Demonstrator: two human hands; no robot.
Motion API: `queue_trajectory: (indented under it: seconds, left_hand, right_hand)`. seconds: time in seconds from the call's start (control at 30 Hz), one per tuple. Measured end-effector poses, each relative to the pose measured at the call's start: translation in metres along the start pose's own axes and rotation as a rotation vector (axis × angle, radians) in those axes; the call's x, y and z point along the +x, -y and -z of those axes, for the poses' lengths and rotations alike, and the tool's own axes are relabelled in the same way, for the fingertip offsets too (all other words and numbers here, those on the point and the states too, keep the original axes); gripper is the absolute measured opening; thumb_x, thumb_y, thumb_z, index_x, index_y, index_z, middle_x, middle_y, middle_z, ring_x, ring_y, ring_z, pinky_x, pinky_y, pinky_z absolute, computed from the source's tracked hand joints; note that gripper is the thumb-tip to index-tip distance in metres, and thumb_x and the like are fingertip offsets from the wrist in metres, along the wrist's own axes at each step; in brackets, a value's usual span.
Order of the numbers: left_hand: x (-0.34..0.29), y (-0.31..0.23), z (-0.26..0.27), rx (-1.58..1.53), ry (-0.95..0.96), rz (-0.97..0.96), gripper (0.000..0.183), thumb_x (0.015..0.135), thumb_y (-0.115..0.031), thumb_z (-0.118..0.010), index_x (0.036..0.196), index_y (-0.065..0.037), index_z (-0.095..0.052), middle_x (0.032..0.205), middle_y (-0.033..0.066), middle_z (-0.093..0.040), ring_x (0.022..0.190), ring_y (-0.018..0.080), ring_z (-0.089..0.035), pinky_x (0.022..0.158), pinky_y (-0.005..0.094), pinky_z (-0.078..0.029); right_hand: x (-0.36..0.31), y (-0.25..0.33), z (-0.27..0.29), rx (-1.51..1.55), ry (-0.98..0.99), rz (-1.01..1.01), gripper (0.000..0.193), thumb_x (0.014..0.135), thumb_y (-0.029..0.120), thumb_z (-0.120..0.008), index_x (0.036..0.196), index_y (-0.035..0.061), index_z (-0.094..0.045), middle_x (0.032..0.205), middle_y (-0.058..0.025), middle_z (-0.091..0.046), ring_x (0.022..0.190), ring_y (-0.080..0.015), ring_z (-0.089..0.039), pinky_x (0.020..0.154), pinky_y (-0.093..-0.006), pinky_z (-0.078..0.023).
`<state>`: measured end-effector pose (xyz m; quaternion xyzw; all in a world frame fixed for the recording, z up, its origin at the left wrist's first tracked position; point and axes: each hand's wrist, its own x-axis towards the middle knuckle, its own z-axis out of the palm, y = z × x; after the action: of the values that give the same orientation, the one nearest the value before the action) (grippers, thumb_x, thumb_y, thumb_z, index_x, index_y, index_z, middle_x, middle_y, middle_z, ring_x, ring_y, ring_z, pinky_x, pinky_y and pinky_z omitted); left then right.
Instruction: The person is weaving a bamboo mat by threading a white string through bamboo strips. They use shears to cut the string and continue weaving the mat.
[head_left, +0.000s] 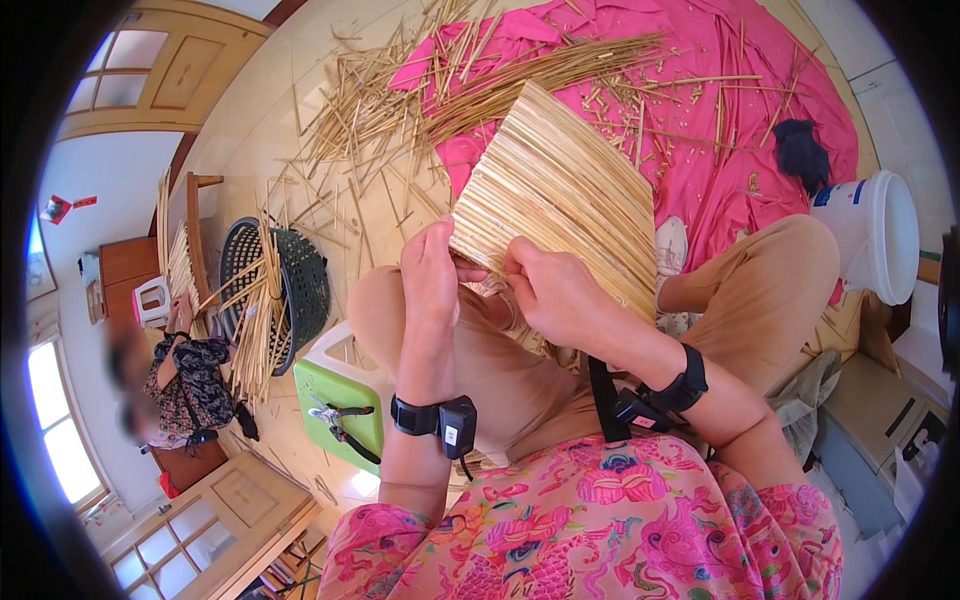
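A panel of straw-coloured stalks (560,180), laid side by side like a mat, leans across my lap and fans out away from me. My left hand (432,275) is closed on the panel's near left corner, thumb side up. Close beside it, my right hand (548,290) has its fingers curled into a pinch at the near edge of the same panel. Whether a thin thread or stalk end lies between those fingertips is hidden. Both wrists wear black straps with small boxes.
Loose stalks (370,110) cover the floor and a pink cloth (700,130) ahead. A green stool (330,398) with pliers (342,425) stands left, by a dark basket (305,300) of stalks. A white bucket (890,240) is at right. Another person (190,375) sits far left.
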<state>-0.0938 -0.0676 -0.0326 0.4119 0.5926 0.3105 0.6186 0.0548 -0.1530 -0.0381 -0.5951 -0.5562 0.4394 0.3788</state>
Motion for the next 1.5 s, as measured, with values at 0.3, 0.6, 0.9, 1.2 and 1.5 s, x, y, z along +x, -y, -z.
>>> queue_trajectory:
  seconds: [0.3, 0.6, 0.9, 1.2, 1.5]
  left_hand:
    - [-0.001, 0.000, -0.003, 0.008, 0.014, 0.041, 0.036, 0.101, -0.031, -0.047, 0.101, 0.000, -0.064, 0.081, 0.0094, -0.069, 0.060, 0.0146, -0.064, 0.052, 0.0250, -0.054]
    - [-0.005, 0.001, -0.009, -0.020, 0.043, 0.036, 0.042, 0.102, -0.034, -0.047, 0.103, 0.004, -0.065, 0.084, 0.0128, -0.070, 0.062, 0.0181, -0.067, 0.055, 0.0281, -0.056]
    - [-0.011, -0.002, -0.010, 0.034, -0.006, -0.047, 0.059, 0.106, -0.043, -0.039, 0.093, 0.008, -0.065, 0.078, 0.0134, -0.068, 0.065, 0.0193, -0.066, 0.058, 0.0310, -0.055]
    - [0.004, 0.027, 0.002, 0.375, -0.097, -0.206, 0.056, 0.107, -0.036, -0.038, 0.081, 0.008, -0.061, 0.066, 0.0188, -0.060, 0.062, 0.0242, -0.056, 0.062, 0.0404, -0.045]
    - [-0.009, 0.009, -0.008, 0.384, -0.025, -0.219, 0.058, 0.109, -0.036, -0.031, 0.094, 0.008, -0.064, 0.075, 0.0154, -0.068, 0.058, 0.0196, -0.067, 0.053, 0.0284, -0.056]
  right_hand:
    - [-0.004, 0.011, -0.017, 0.001, -0.060, -0.111, 0.011, 0.090, 0.006, -0.053, 0.092, -0.0041, -0.052, 0.072, -0.0274, -0.062, 0.069, -0.0467, -0.062, 0.064, -0.0540, -0.049]
    - [0.005, 0.010, -0.021, 0.118, -0.220, -0.092, 0.010, 0.088, 0.003, -0.057, 0.094, -0.0030, -0.051, 0.070, -0.0271, -0.062, 0.068, -0.0450, -0.063, 0.062, -0.0514, -0.050]
    - [0.027, 0.029, 0.003, 0.006, -0.049, -0.087, 0.016, 0.091, 0.009, -0.053, 0.097, -0.0052, -0.051, 0.072, -0.0290, -0.063, 0.071, -0.0476, -0.063, 0.066, -0.0524, -0.050]
    - [0.056, 0.028, 0.010, -0.353, 0.145, 0.036, 0.026, 0.094, 0.017, -0.049, 0.095, -0.0080, -0.053, 0.077, -0.0298, -0.064, 0.077, -0.0455, -0.065, 0.070, -0.0526, -0.050]
    - [0.109, 0.021, 0.020, -0.504, 0.003, 0.035, 0.026, 0.090, 0.022, -0.052, 0.091, -0.0040, -0.057, 0.077, -0.0271, -0.065, 0.077, -0.0457, -0.065, 0.073, -0.0545, -0.051]
